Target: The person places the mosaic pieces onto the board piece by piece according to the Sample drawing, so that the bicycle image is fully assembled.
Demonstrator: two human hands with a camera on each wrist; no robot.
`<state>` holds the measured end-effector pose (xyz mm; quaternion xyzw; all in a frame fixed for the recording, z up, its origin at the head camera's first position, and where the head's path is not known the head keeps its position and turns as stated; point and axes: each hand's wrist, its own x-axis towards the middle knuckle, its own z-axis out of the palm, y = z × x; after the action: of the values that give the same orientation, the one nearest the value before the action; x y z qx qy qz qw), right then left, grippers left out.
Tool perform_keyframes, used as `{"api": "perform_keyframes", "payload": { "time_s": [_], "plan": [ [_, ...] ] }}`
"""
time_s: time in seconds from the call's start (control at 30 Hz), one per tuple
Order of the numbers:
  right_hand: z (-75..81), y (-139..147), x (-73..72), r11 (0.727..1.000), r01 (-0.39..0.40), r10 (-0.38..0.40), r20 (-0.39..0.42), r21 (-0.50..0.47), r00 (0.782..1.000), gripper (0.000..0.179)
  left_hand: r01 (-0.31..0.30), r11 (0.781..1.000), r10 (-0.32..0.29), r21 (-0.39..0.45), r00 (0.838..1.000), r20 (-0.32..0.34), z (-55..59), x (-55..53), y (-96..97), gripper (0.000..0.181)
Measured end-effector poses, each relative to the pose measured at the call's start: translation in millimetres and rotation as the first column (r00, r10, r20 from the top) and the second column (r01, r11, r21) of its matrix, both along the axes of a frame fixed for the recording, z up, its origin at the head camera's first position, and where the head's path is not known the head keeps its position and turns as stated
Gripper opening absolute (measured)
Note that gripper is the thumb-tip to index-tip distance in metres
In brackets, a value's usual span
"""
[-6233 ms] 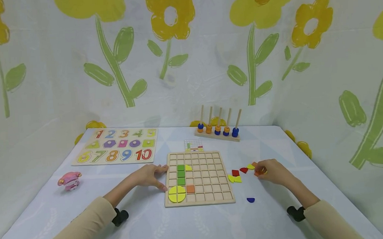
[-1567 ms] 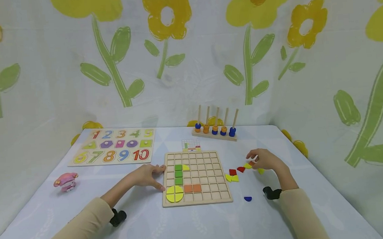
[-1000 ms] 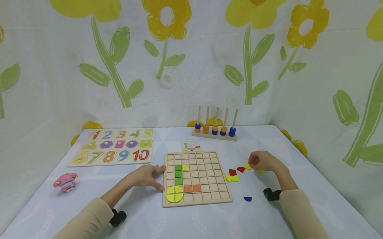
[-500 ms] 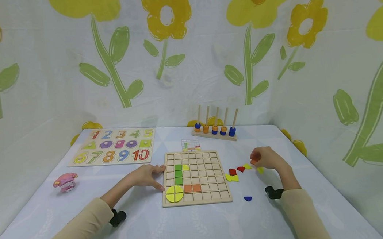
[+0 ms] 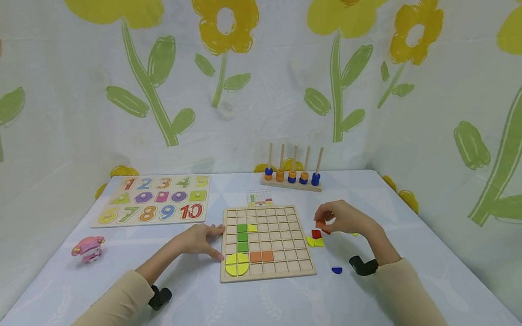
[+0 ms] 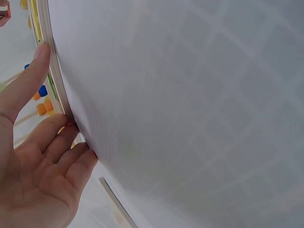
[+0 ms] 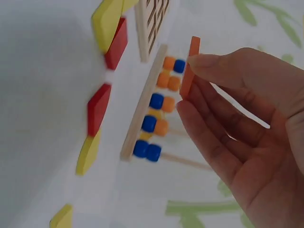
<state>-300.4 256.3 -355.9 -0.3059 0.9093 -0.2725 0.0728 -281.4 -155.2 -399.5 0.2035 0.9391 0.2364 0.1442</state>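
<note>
My right hand [image 5: 345, 217] pinches an orange square tile [image 7: 191, 66] between thumb and fingers, raised over the loose pieces right of the board. Beneath it lie a red square tile [image 5: 316, 234], yellow pieces [image 5: 319, 242] and a partly hidden red piece [image 7: 99, 109]. My left hand [image 5: 198, 240] rests against the left edge of the wooden grid board [image 5: 268, 277], thumb and fingertips touching its side in the left wrist view. The board holds green squares [image 5: 242, 237] in a column, a yellow circle of quarter pieces [image 5: 237, 264], a yellow quarter piece [image 5: 252, 228] and two orange squares [image 5: 267, 256].
A blue half-round piece [image 5: 337, 270] lies right of the board. Behind the board are a small pattern card [image 5: 259, 197] and a peg stand [image 5: 291, 183] with blue and orange beads. A number puzzle [image 5: 153, 199] and a pink toy figure [image 5: 88, 249] are at left.
A second orange square has come onto the board beside the first. My right hand has since picked up another orange tile and carried it left toward the board. The left hand stays put.
</note>
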Motion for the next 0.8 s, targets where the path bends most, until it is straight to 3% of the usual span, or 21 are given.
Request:
{"api": "perform_keyframes", "payload": {
  "time_s": [0.43, 0.8],
  "plan": [
    [-5.1, -51.2, 19.2, 0.988, -0.122, 0.117, -0.051, -0.098, 0.992, 0.02, -0.011, 1.0, 0.011, 0.01, 1.0, 0.007, -0.2, 1.7, 0.7, 0.087],
    [-20.9, -83.7, 33.6, 0.982, -0.177, 0.178, 0.0, -0.057, 0.984, 0.018, -0.003, 1.0, 0.003, 0.001, 1.0, -0.002, 0.1, 1.1, 0.6, 0.088]
  ]
}}
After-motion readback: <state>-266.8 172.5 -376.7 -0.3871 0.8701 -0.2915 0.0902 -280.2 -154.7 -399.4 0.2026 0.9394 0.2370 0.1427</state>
